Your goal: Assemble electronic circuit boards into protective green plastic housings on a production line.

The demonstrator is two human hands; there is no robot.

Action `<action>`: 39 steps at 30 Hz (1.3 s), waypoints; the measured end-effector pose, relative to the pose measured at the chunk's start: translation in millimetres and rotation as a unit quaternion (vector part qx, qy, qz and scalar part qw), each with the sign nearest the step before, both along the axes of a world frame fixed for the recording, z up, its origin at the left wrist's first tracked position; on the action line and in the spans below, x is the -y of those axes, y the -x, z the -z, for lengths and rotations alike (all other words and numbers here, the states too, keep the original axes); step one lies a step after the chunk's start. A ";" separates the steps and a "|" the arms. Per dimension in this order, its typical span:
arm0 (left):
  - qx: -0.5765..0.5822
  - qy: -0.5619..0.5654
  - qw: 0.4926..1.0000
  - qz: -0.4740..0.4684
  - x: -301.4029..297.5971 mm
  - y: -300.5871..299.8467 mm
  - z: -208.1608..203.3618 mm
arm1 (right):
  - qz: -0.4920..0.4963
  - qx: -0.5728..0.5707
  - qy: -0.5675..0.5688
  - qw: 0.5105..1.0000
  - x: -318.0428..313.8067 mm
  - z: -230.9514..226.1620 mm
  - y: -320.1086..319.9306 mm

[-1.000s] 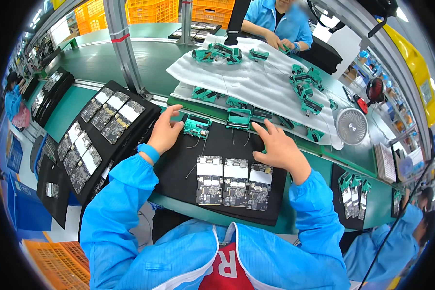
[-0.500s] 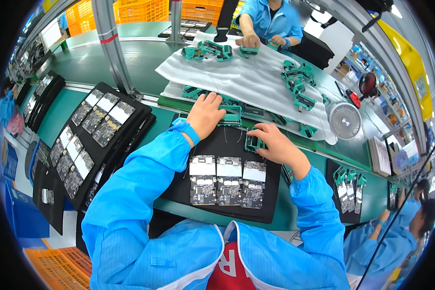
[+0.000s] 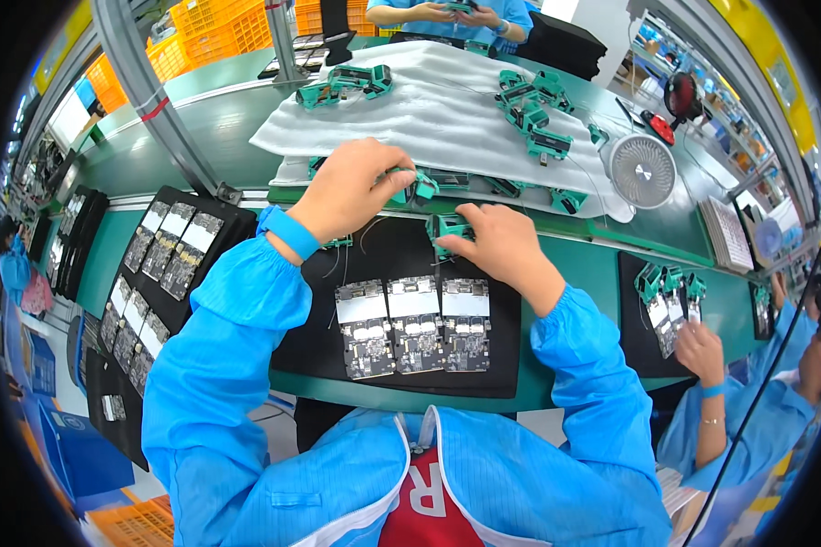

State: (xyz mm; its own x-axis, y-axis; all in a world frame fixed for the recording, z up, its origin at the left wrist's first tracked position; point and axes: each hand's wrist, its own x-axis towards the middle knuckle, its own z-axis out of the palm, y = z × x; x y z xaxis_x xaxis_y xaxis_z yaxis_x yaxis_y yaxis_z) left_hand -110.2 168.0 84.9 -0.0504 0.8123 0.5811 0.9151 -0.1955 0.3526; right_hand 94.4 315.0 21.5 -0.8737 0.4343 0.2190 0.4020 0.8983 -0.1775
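Note:
My left hand (image 3: 351, 187) is closed, thumb and fingers pinching a green plastic frame (image 3: 421, 188) over the far edge of a black foam mat (image 3: 294, 333). To its right, my right hand (image 3: 502, 248) grips another green plastic frame (image 3: 443, 233) by its side, at the mat's far edge. Nearer to me, three circuit boards (image 3: 417, 345) with white strips lie side by side on the mat. A further green piece (image 3: 339, 242) shows partly below my left wrist, with thin wires beside it.
White foam sheets (image 3: 410, 100) beyond the mat carry several green frames (image 3: 524, 114). A small round fan (image 3: 643, 171) stands at the right. Stacked black trays (image 3: 169, 246) with boards lie left. Co-workers' hands show opposite (image 3: 465, 16) and at right (image 3: 701, 354).
My left hand has risen, now pinching a green frame. My right hand keeps its frame. The view has shifted. The opposite co-worker has lifted a part; a hand at right reaches the boards there.

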 end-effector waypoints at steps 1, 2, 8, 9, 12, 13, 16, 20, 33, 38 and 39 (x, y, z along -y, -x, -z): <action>-0.012 0.001 1.000 -0.016 -1.0 -2.5 -0.6 | -0.028 -0.020 -0.037 0.999 2.8 -1.6 0.1; -0.014 0.003 1.000 -0.011 -3.3 -5.6 0.3 | -0.054 -0.039 -0.074 0.995 3.8 -2.9 -0.4; -0.009 -0.005 1.000 -0.024 -17.9 -19.8 29.3 | -0.075 -0.072 0.191 0.976 -2.1 3.7 -2.8; -0.011 -0.003 1.000 -0.024 -18.3 -18.9 34.1 | -0.062 -0.115 0.255 0.958 -6.1 4.3 -6.6; 0.024 0.117 0.988 -0.101 -18.1 -22.6 31.0 | -0.030 -0.241 0.451 0.859 -24.1 -1.3 -26.2; 0.061 0.120 0.985 -0.107 -18.7 -20.6 28.6 | -0.048 -0.280 0.526 0.801 -31.4 -4.6 -30.8; 0.158 0.128 0.975 -0.089 -26.1 -4.9 27.1 | 0.015 -0.296 0.498 0.815 -39.9 -8.2 -41.8; 0.235 0.281 0.931 0.007 -41.7 14.7 40.1 | 0.086 -0.071 0.170 0.979 -12.9 -10.8 -23.5; -0.080 0.033 0.995 -0.059 -43.2 -47.3 96.1 | 0.220 -0.001 0.002 0.976 -10.2 5.5 -126.7; -0.075 0.110 0.987 -0.091 -40.4 -66.0 100.4 | 0.218 -0.031 -0.010 0.975 15.6 41.4 -168.0; -0.075 0.120 0.986 -0.093 -38.3 -66.2 100.0 | 0.219 -0.029 -0.010 0.975 16.0 41.7 -169.7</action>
State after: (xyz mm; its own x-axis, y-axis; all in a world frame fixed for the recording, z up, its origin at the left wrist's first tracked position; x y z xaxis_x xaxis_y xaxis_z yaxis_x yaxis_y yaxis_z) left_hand -44.0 206.3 -15.1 -0.1394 0.9122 0.3854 0.9725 0.0526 0.2271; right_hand 264.2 299.1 -20.2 -0.5910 0.7584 0.2748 0.7376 0.6460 -0.1966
